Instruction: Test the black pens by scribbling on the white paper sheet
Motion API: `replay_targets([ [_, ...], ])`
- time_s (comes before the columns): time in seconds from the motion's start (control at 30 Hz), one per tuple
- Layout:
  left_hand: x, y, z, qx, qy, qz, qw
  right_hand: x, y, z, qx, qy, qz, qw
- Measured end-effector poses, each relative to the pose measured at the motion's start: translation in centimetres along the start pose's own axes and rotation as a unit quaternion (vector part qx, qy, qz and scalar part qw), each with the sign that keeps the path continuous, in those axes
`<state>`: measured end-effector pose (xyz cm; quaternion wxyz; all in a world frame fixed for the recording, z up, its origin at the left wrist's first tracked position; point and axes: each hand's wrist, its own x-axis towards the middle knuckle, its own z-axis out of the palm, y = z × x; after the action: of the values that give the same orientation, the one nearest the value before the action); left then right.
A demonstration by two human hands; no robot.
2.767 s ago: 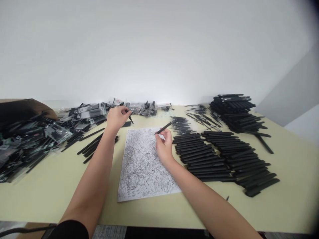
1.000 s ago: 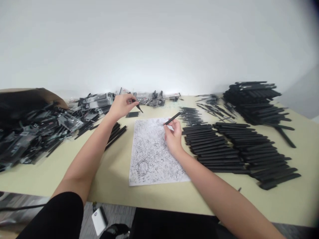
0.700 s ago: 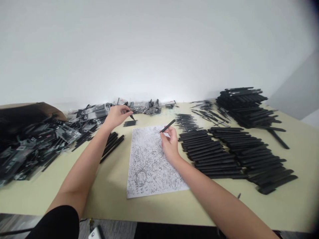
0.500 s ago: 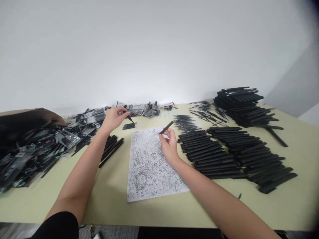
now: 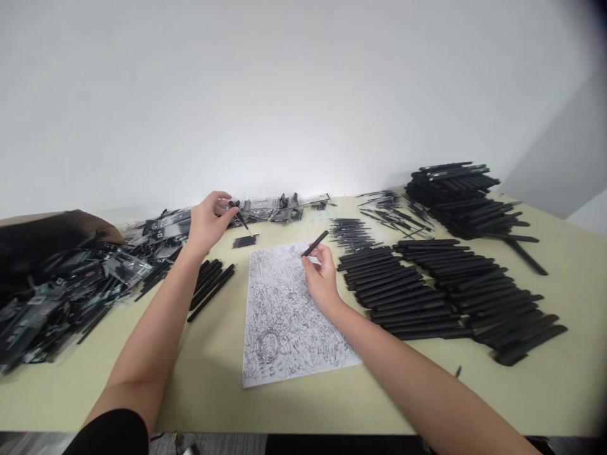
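My left hand (image 5: 214, 218) is raised over the back left of the table, thumb and fingertips pinching a slim black pen refill (image 5: 241, 219) that points down to the right. Its lower tip hangs just above a small row of thin black sticks (image 5: 245, 241). Over the top right of a scribbled white sheet of paper (image 5: 284, 316), my right hand (image 5: 321, 275) is closed on a black pen barrel (image 5: 315, 242), which tilts up to the right. Several black pens (image 5: 212, 287) lie beside my left forearm.
Two rows of black pens (image 5: 403, 291) lie right of the paper, with a tall pen pile (image 5: 450, 183) behind. Loose thin refills (image 5: 351, 235) lie further back. Plastic packets (image 5: 279, 208) line the wall side. A heap of packets (image 5: 71, 303) spills from a box (image 5: 61, 227) at left.
My left hand has lifted and drawn back slightly to the left, with the slim refill in its pinch. The right hand and its pen barrel have hardly moved.
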<state>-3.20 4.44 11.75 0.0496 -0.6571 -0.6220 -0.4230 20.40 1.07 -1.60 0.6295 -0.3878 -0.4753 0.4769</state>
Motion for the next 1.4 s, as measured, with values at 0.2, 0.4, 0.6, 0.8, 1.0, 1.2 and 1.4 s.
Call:
replay_targets([
  [0.2,0.0,0.3,0.2,-0.012,0.023,-0.005,1.0,0.0,0.0,0.0,-0.003,0.007,-0.007,1.0],
  [0.4,-0.2,0.5,0.1,-0.012,0.04,0.001,0.999,0.0,0.1,-0.1,-0.009,0.002,0.0,1.0],
  [0.6,-0.4,1.1,0.2,-0.025,0.067,-0.001,0.997,0.0,0.1,-0.1,-0.002,0.003,0.001,1.0],
  [0.8,-0.4,1.6,0.3,-0.057,0.051,-0.008,0.997,-0.1,0.3,0.0,-0.003,0.001,-0.002,1.0],
  [1.0,-1.5,3.9,1.4,-0.207,-0.087,-0.051,0.973,0.0,-0.2,0.0,-0.026,-0.002,-0.02,0.999],
  [1.2,-2.4,5.4,2.1,-0.239,-0.148,-0.065,0.957,-0.2,-0.5,-0.1,-0.031,-0.063,0.012,0.997],
  [1.4,-2.3,5.1,2.3,-0.287,-0.137,-0.092,0.944,-0.6,-0.2,0.2,-0.021,-0.11,0.01,0.994],
])
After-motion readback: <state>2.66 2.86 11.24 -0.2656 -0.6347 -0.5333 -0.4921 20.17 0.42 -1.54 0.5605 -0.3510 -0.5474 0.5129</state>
